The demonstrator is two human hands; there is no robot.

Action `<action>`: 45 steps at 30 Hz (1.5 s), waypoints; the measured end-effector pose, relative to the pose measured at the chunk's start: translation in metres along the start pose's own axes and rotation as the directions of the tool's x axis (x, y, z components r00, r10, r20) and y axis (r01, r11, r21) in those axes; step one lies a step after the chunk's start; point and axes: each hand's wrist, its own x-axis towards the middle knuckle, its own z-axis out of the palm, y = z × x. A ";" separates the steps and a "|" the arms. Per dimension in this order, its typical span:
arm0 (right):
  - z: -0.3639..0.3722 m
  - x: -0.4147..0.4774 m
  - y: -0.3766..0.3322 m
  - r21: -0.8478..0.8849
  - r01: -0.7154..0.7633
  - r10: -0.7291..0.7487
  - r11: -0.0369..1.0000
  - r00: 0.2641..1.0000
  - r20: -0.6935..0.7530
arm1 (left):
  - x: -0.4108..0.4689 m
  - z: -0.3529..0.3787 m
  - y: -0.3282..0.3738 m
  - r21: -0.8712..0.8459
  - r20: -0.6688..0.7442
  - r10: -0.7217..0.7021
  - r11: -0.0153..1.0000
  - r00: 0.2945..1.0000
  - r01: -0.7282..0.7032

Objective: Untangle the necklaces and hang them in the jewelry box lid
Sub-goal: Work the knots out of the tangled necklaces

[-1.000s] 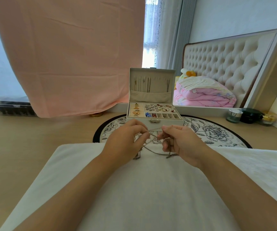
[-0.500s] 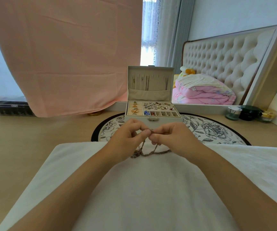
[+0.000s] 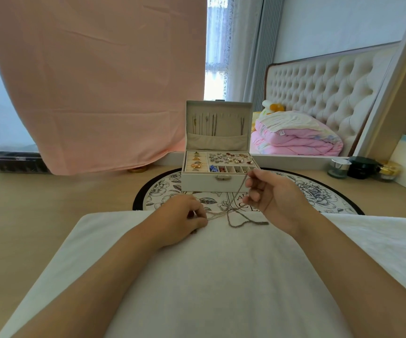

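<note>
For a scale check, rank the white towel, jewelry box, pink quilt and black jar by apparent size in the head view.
1. white towel, nearest the camera.
2. jewelry box.
3. pink quilt, farther off, so its true rank is unsure.
4. black jar.

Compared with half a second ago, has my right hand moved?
Yes. The right hand moved right and up, toward the cream jewelry box, lifting the silver chain.
</note>
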 end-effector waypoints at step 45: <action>-0.008 -0.002 0.028 -0.968 0.178 -0.010 0.179 0.984 0.179 | 0.001 -0.007 0.000 0.258 0.051 0.035 0.965 0.998 -0.047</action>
